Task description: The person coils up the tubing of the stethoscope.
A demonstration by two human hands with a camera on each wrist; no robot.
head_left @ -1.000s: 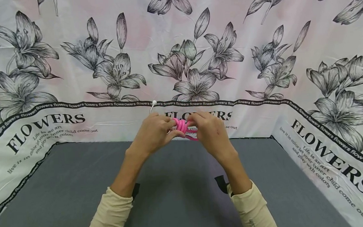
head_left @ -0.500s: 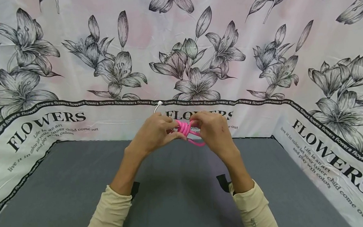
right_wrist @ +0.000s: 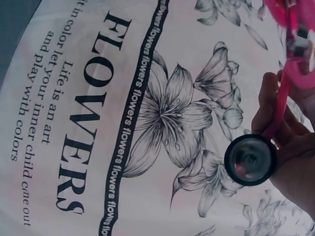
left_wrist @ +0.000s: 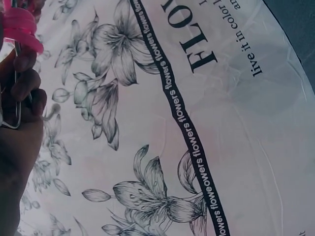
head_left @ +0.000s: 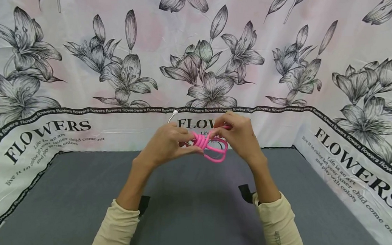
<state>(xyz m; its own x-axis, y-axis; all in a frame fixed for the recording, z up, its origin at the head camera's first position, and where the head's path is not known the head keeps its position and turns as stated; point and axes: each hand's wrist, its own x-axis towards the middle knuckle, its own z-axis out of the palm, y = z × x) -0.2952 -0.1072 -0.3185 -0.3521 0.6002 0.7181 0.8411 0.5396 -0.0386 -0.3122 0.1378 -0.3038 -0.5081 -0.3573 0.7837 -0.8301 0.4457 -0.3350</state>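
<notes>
A stethoscope with pink tubing [head_left: 202, 140] is held up in front of me, the tubing wound in several tight turns around its metal ear tubes [left_wrist: 18, 98]. My left hand [head_left: 165, 145] grips the ear tubes and the coil from the left; a white ear tip [head_left: 175, 112] sticks up above it. My right hand [head_left: 240, 136] pinches a stretch of tubing just right of the coil. Below this hand's fingers a loose pink loop hangs out. In the right wrist view the round, black-rimmed chest piece [right_wrist: 250, 160] lies against the right hand.
A grey table top [head_left: 196, 221] spreads below both forearms. Behind it stands a white and pink cloth backdrop [head_left: 152, 76] printed with flowers and lettering, folding round at both sides. Dark straps show at both wrists.
My right hand has moved right and slightly up, drawing tubing away from the coil. The loose loop beside the coil has grown larger. My left hand keeps its hold, shifting a little.
</notes>
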